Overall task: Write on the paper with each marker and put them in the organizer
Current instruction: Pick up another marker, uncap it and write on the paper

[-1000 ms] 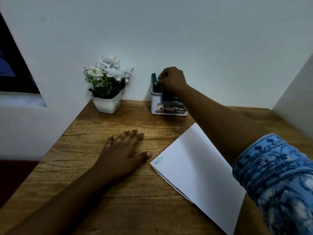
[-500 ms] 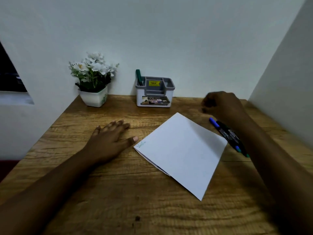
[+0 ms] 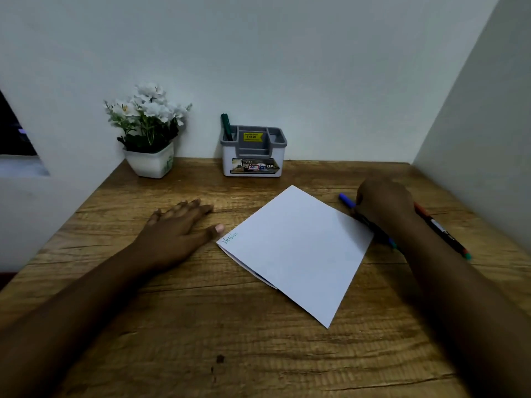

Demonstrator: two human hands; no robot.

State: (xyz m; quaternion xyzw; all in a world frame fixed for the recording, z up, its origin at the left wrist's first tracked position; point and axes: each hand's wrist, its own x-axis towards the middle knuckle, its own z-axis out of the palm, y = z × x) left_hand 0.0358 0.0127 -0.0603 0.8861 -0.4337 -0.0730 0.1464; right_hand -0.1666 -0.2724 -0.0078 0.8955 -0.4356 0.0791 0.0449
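Green marker (image 3: 226,126) sat in the organizer (image 3: 253,152); right hand (image 3: 383,206), right of the paper (image 3: 296,248), closed fingers on the blue-capped marker (image 3: 346,200). Next: lift, uncap, write. Left hand (image 3: 175,231) lay flat, fingers apart.

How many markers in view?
3: a green marker standing in the organizer, a blue marker under the right hand, a red marker beside that wrist. The arm may hide others.
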